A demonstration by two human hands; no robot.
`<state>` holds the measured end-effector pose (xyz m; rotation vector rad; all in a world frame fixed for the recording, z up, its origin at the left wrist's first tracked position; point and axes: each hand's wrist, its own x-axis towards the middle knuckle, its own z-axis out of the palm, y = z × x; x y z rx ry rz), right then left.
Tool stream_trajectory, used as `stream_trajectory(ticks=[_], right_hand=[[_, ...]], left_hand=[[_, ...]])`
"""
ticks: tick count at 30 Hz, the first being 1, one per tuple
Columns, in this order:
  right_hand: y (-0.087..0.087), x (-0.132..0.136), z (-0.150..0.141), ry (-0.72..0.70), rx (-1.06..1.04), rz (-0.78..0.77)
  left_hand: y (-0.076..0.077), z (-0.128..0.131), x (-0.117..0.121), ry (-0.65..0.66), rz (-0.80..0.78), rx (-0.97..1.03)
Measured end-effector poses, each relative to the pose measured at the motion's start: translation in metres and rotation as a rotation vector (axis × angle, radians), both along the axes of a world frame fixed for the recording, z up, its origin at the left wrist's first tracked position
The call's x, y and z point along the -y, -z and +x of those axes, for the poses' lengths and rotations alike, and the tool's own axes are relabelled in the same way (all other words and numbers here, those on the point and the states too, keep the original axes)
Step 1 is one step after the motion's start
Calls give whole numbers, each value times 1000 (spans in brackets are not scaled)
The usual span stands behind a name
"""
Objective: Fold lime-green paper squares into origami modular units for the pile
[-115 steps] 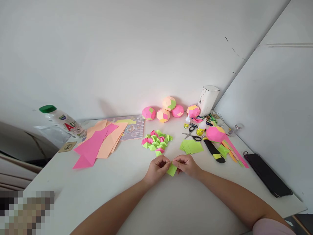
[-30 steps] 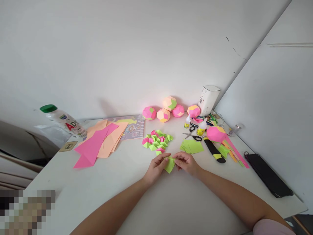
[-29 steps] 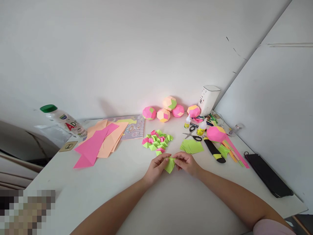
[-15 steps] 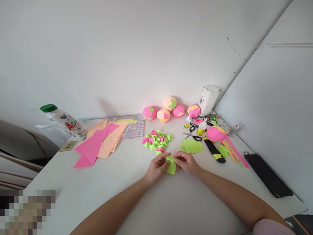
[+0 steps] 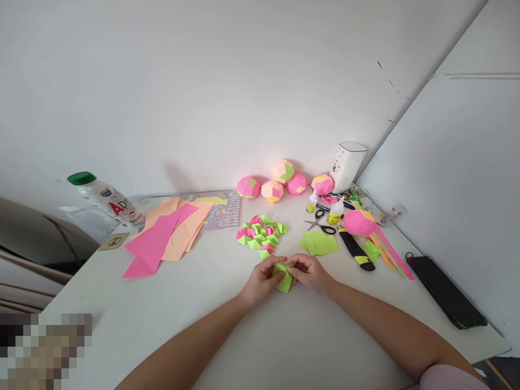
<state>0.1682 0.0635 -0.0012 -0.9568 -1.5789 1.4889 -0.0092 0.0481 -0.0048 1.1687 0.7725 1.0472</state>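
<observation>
Between my two hands is a small green paper square [image 5: 284, 283], creased near its upper part. My left hand [image 5: 260, 280] pinches its left side, thumb on top. On the other side my right hand [image 5: 312, 273] grips the upper right edge between thumb and fingers. Just beyond the hands lies a heap of folded green and pink paper pieces [image 5: 260, 234]. To the right of that heap, a fanned stack of green paper squares [image 5: 319, 243] rests flat on the table.
Faceted paper balls [image 5: 272, 190] sit along the wall. Scissors [image 5: 320, 223], a glue bottle [image 5: 335, 212], a box cutter [image 5: 357, 252] and a black phone-like case [image 5: 447, 291] lie to the right. Pink and orange paper sheets [image 5: 152, 244] and a green-capped bottle [image 5: 108, 199] are at left.
My right hand has shifted slightly left, closer to my left hand. The green paper square has turned and tilted a little between them.
</observation>
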Motion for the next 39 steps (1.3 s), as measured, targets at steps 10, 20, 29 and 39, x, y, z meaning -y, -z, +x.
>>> stream_trajectory(ticks=[10, 20, 29, 39], right_hand=[[2, 1, -1, -4, 44, 30], [-3, 1, -2, 25, 213, 184], [-3, 1, -3, 28, 269, 233], [-87, 15, 84, 104, 1161, 544]], left_hand=[[-6, -1, 1, 56, 34, -83], [-10, -2, 1, 2, 248, -470], [-11, 1, 0, -15, 278, -505], [-10, 2, 0, -31, 364, -591]])
